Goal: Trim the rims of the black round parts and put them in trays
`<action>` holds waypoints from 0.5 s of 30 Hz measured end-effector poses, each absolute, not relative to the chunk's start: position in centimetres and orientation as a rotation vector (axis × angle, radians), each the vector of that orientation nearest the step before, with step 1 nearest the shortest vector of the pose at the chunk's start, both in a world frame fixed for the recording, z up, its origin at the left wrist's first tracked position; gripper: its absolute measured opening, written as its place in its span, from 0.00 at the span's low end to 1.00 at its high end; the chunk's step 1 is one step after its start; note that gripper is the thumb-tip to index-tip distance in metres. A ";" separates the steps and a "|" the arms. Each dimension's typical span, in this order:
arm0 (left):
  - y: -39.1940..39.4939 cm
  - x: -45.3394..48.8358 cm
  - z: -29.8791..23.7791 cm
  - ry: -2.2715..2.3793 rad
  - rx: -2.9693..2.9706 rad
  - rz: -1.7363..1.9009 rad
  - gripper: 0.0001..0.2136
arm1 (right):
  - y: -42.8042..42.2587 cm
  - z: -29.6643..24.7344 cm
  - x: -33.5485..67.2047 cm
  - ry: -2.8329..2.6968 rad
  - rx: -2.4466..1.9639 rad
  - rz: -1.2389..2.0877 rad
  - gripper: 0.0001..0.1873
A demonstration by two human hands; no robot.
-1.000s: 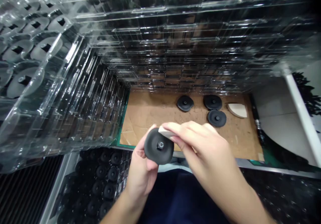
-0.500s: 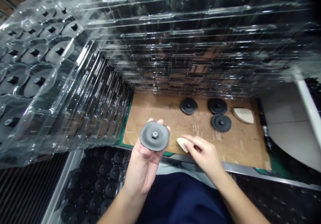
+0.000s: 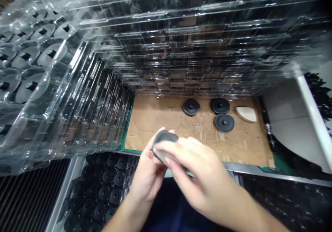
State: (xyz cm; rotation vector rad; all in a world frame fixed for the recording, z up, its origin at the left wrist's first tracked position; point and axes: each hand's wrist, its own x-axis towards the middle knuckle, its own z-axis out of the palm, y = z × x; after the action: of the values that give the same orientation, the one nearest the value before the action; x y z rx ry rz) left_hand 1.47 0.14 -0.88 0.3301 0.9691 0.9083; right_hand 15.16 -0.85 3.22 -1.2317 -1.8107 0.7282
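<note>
My left hand (image 3: 149,176) holds a black round rubber disc (image 3: 164,137) from below, its fingers curled round the rim, just in front of the cardboard's near edge. My right hand (image 3: 197,176) lies over the disc from the right and covers most of it; its fingers are blurred and a pale pad in them is only faintly visible. Three more black discs (image 3: 191,107) (image 3: 220,105) (image 3: 224,122) lie on the brown cardboard sheet (image 3: 155,117) farther back.
Tall stacks of clear plastic trays (image 3: 181,41) wall in the cardboard at the back and on the left (image 3: 52,97). A white wedge-shaped pad (image 3: 246,114) lies at the far right. A tray of several black discs (image 3: 103,187) sits low on the left.
My right hand has come up from the cardboard and now covers the disc in my left hand. The disc has tipped so its face no longer shows.
</note>
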 end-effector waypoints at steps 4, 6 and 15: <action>0.0 1.7 -0.8 0.964 0.311 0.879 0.17 | -0.5 2.7 14.8 -1.794 -1.318 0.747 0.12; 0.1 1.6 -0.7 0.900 0.319 0.843 0.16 | -0.5 2.7 14.7 -1.741 -1.293 0.577 0.14; 0.1 -0.1 -1.1 0.788 0.279 0.781 0.26 | -2.0 3.1 16.7 -1.896 -1.444 0.529 0.13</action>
State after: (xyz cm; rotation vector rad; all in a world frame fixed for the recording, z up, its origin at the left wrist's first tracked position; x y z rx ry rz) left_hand -0.07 0.10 -1.13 0.2788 0.7883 0.7813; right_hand 16.72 -1.96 3.06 -1.4435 -1.8964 0.5291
